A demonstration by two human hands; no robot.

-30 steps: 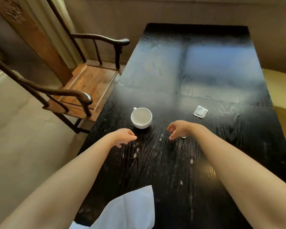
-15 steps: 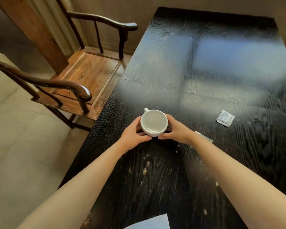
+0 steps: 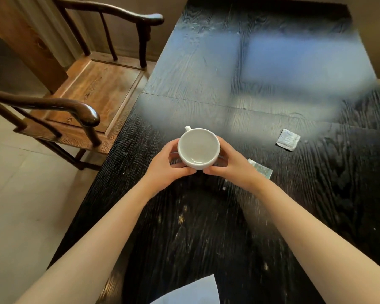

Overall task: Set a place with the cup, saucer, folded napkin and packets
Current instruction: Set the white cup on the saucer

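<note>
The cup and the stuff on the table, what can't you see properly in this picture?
- Saucer: not made out in the head view; the cup and both hands, left and right, cover that spot.
- Near packet: partly hidden behind the right hand.
- Far packet: print too small to read.
- Napkin: cut off by the bottom edge.
- Table: far end blurred by glare.

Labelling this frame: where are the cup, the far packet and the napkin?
cup (image 3: 198, 148), head view, inside of the bowl.
far packet (image 3: 288, 139), head view, middle of its face.
napkin (image 3: 195, 291), head view, visible corner.
</note>
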